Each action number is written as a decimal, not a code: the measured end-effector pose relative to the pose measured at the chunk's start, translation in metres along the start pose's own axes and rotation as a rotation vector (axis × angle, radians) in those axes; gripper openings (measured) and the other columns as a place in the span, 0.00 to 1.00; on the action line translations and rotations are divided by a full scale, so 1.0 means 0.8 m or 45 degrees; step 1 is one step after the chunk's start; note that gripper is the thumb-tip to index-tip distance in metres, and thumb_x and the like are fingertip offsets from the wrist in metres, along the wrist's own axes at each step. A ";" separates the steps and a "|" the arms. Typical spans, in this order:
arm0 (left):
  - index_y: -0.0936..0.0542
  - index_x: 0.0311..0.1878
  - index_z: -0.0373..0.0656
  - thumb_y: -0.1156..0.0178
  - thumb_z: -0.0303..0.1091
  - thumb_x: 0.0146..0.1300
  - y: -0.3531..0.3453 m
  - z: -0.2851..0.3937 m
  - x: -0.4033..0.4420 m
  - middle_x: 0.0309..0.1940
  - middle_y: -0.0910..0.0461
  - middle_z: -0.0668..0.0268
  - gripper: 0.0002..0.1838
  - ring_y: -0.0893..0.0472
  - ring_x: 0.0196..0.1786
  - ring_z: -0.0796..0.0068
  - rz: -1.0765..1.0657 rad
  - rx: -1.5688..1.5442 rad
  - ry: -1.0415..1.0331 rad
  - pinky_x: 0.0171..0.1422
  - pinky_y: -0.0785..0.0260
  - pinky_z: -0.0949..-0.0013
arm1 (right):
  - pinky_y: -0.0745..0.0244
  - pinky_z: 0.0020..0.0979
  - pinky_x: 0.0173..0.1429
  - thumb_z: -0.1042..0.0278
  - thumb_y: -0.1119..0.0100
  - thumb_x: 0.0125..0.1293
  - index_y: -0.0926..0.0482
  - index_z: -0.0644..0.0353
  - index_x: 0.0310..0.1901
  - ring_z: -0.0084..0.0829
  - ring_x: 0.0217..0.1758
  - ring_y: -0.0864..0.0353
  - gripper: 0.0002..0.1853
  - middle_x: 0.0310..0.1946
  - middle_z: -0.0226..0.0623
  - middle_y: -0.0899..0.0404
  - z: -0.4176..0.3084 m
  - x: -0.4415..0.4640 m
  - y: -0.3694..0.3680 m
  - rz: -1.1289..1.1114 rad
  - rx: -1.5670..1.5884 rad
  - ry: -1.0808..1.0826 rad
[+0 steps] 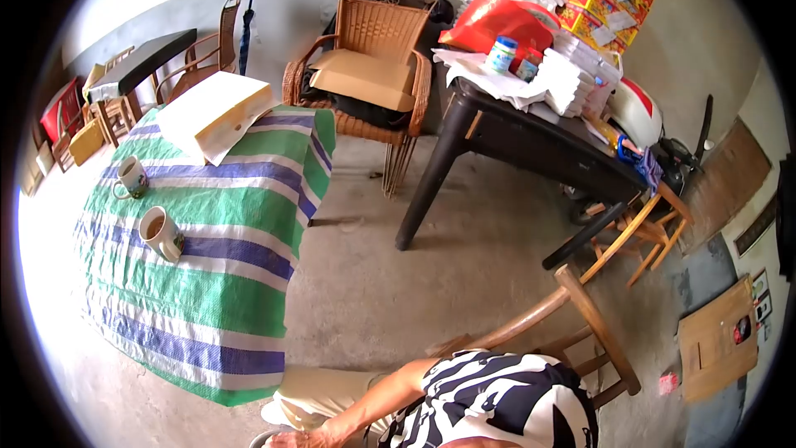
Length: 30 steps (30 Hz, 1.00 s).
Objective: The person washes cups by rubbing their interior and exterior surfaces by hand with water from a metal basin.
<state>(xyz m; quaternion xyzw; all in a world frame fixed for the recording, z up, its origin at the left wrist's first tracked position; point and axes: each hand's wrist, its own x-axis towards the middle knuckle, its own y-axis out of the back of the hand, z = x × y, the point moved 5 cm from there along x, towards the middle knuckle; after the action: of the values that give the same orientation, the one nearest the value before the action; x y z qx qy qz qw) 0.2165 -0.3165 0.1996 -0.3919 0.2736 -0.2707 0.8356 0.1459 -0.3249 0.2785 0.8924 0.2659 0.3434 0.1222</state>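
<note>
At the bottom edge, my right hand [300, 439] reaches down beside the curved grey rim [258, 440] of a round vessel. The frame's edge cuts off most of the fingers, and whether they grip anything is hidden. My bare forearm comes from a black-and-white patterned sleeve [489, 390], above light beige trousers [327, 390]. Nothing of my left hand shows.
Left stands a table with a striped cloth [224, 286], bearing two mugs [157, 236] and a white-topped box [215, 112]. A wicker chair [385, 25] holds cardboard. A dark table [531, 137] carries a red bag [493, 25]. Close behind me is a wooden chair [597, 328].
</note>
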 end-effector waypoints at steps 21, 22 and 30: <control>0.39 0.64 0.44 0.52 0.48 0.64 -0.061 -0.038 -0.028 0.61 0.35 0.62 0.28 0.34 0.62 0.63 -0.137 0.080 0.020 0.62 0.36 0.53 | 0.38 0.50 0.59 0.53 0.27 0.39 0.41 0.62 0.60 0.56 0.60 0.39 0.47 0.55 0.57 0.42 -0.072 -0.059 0.099 0.166 -0.081 -0.254; 0.39 0.64 0.44 0.52 0.48 0.64 -0.064 -0.040 -0.030 0.61 0.35 0.62 0.28 0.34 0.62 0.63 -0.145 0.086 0.021 0.62 0.36 0.53 | 0.38 0.50 0.59 0.53 0.27 0.39 0.41 0.62 0.60 0.56 0.60 0.39 0.47 0.55 0.57 0.42 -0.070 -0.064 0.098 0.170 -0.092 -0.251; 0.39 0.63 0.43 0.51 0.48 0.64 -0.078 -0.045 -0.040 0.61 0.35 0.63 0.28 0.34 0.62 0.63 -0.197 0.120 0.008 0.62 0.36 0.53 | 0.45 0.49 0.65 0.54 0.30 0.40 0.43 0.62 0.63 0.55 0.64 0.44 0.48 0.58 0.59 0.44 -0.083 -0.077 0.105 0.279 -0.388 -0.312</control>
<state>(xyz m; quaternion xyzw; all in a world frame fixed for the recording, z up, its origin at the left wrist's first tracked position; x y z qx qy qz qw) 0.1550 -0.3476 0.2380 -0.3714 0.2321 -0.3483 0.8288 0.0952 -0.4262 0.3273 0.9222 0.0955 0.2798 0.2492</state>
